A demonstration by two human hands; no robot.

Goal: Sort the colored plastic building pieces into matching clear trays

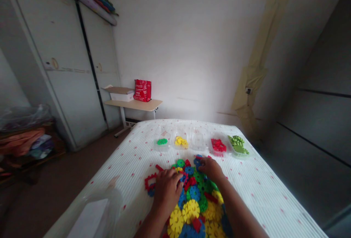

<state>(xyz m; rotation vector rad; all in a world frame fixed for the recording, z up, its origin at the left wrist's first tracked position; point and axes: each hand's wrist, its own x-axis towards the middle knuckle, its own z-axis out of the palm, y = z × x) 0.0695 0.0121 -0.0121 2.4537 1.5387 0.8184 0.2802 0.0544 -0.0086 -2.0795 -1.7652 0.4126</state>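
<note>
A pile of snowflake discs and toy connector pieces in yellow, blue, green and red lies on the table in front of me. My left hand [168, 184] rests palm down on its left side, fingers apart, near a red toothed piece [150, 181]. At the far side of the pile, my right hand [210, 167] has its fingers bent and closed at a blue snowflake disc [197, 162]. Its fingertips are partly hidden. Between my hands lie a green disc [180, 163] and blue discs [195, 193]. Larger yellow discs [191, 210] are closer to me.
Along the far table edge stand see-through containers, with green pieces [162, 142], yellow pieces [181, 141], red pieces [218, 145] and light green pieces [238, 144]. A white box [90, 218] sits front left on the patterned tablecloth [123, 174]. Behind, a side table [153, 104] holds a red bag [143, 90].
</note>
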